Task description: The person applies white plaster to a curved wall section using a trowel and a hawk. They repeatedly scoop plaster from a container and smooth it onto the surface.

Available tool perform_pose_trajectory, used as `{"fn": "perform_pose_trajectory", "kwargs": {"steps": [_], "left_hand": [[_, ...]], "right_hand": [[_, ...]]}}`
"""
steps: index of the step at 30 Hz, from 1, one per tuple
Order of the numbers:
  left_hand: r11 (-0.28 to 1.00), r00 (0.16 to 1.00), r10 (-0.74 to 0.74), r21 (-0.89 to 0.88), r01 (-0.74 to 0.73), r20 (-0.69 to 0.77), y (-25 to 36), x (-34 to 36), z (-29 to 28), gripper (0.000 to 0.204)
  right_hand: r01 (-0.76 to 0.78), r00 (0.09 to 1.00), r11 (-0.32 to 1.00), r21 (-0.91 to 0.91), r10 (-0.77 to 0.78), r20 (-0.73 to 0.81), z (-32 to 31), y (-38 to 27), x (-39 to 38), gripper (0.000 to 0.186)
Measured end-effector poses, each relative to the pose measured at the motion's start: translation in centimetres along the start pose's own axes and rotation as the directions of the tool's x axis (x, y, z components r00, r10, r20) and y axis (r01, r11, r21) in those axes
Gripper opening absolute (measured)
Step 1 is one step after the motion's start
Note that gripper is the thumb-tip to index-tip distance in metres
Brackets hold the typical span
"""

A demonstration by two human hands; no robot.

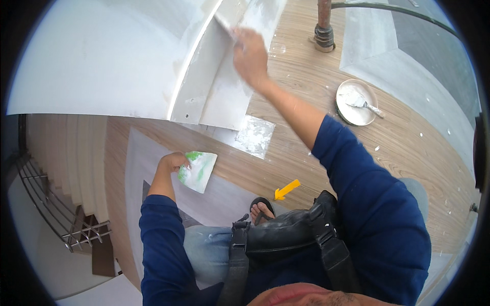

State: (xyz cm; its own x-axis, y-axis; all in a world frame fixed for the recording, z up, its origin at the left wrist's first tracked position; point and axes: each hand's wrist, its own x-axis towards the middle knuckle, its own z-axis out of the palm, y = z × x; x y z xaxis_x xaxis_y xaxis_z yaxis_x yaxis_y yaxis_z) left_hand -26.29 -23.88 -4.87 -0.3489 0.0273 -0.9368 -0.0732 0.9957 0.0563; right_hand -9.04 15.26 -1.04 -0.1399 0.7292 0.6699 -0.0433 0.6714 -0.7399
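My right hand [250, 58], arm stretched forward, is closed around a thin putty knife [223, 24]. Its blade lies at the edge of the large white wall panel [117, 56], by a grey strip [194, 97] along that edge; whether it presses on the surface I cannot tell. Lower down on the left, my left hand [176, 161] grips a flat square plastering board [200, 172], green and smeared with white putty, apart from the panel.
A round tub [356, 115] of white filler, with a second spatula [365, 104] resting in it, stands on the wood-look floor [306, 158] at right. A post [324, 25] stands farther back. Metal railing [56, 224] and stairs [76, 168] lie at left. My sandalled foot [263, 210] is below.
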Motion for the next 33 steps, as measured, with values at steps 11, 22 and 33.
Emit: {"fn": "perform_pose_trajectory", "kwargs": {"steps": [11, 22, 33], "left_hand": [[0.999, 0.998, 0.044, -0.015, -0.043, 0.035, -0.5, 0.6, -0.9, 0.043], [0.998, 0.999, 0.013, 0.063, -0.015, 0.032, 1.6, 0.2, 0.5, 0.038], [0.987, 1.000, -0.007, 0.163, 0.003, 0.023, 1.1, 1.7, -0.4, 0.045]], "right_hand": [[-0.226, 0.973, 0.972, 0.063, 0.223, 0.062, -1.9, 1.7, 7.8, 0.032], [0.187, 0.921, 0.908, 0.375, -0.295, 0.254, -5.6, -9.8, -9.1, 0.055], [-0.071, 0.991, 0.980, 0.186, 0.048, 0.126, -2.7, -4.1, 1.5, 0.047]]}}
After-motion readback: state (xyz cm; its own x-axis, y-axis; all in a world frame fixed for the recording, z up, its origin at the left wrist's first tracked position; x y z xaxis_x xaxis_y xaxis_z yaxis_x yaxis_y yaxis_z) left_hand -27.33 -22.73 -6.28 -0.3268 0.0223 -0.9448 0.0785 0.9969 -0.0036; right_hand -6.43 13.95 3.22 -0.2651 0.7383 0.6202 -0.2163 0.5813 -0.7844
